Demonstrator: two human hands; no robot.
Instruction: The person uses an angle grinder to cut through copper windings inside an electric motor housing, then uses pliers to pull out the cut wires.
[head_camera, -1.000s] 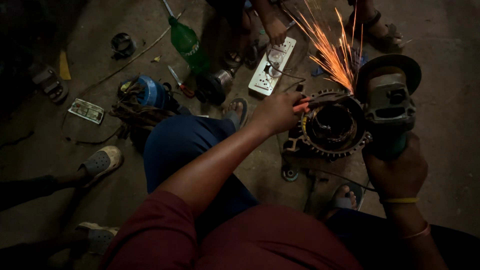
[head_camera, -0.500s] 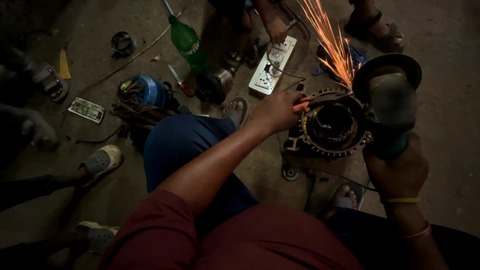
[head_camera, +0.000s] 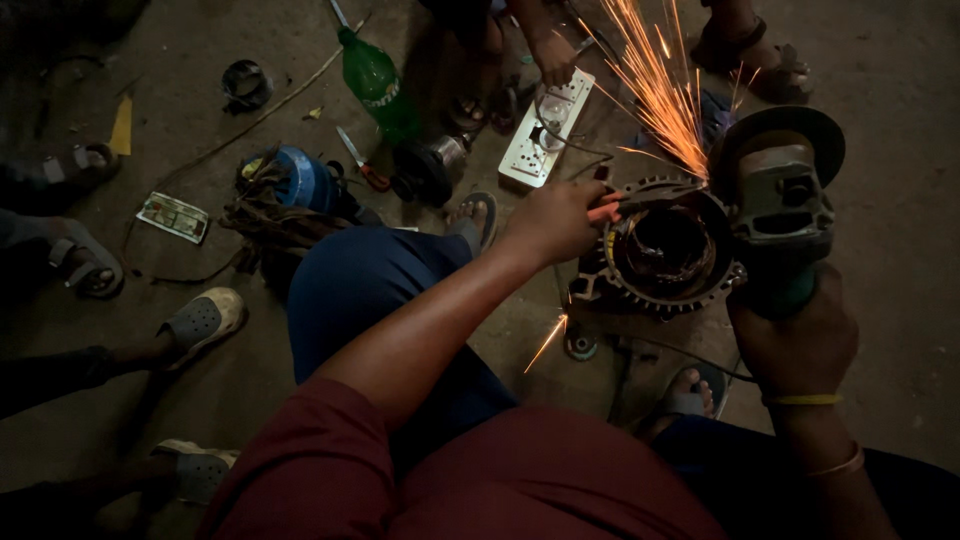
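Observation:
My right hand (head_camera: 795, 340) grips the body of an angle grinder (head_camera: 780, 205), whose disc meets the top rim of a round metal motor housing (head_camera: 668, 255) on the floor. Orange sparks (head_camera: 660, 90) fly up and back from that contact. My left hand (head_camera: 555, 220) reaches across my blue-trousered knee and holds an orange-handled tool (head_camera: 625, 205) against the housing's upper left rim.
A white power strip (head_camera: 545, 140) lies behind the housing, another person's hand (head_camera: 552, 55) over it. A green bottle (head_camera: 378, 80), a blue motor part (head_camera: 300, 180) and scissors (head_camera: 360, 165) lie on the concrete floor. Other people's sandalled feet (head_camera: 200, 320) stand at left.
The spark stream keeps flying upward and one spark now drops below the housing. A foot at the far left has shifted. My hands hold their places.

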